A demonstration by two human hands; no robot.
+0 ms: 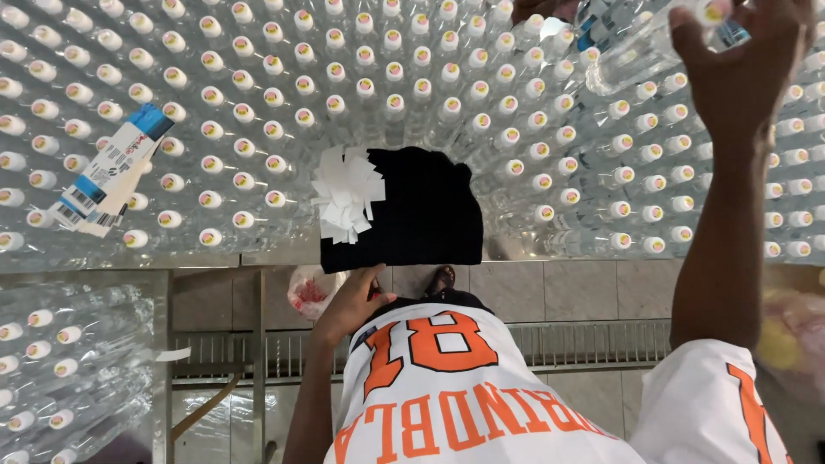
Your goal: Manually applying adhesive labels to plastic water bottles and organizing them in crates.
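Observation:
A wide field of clear plastic bottles with white caps stands packed upright below me. My right hand is raised at the top right, shut on a clear plastic bottle with a blue label, held tilted above the packed caps. My left hand is at the near edge of the bottles and grips the lower corner of a black cloth bag that rests on the caps. A bunch of white paper strips sticks out on the bag's left side. A clear plastic bag with something red in it sits just beside my left hand.
Loose blue-and-white labels lie on the caps at the left. A second wrapped block of bottles stands lower left beside a metal frame. A floor grate crosses the tiles. A yellowish bag is at the right.

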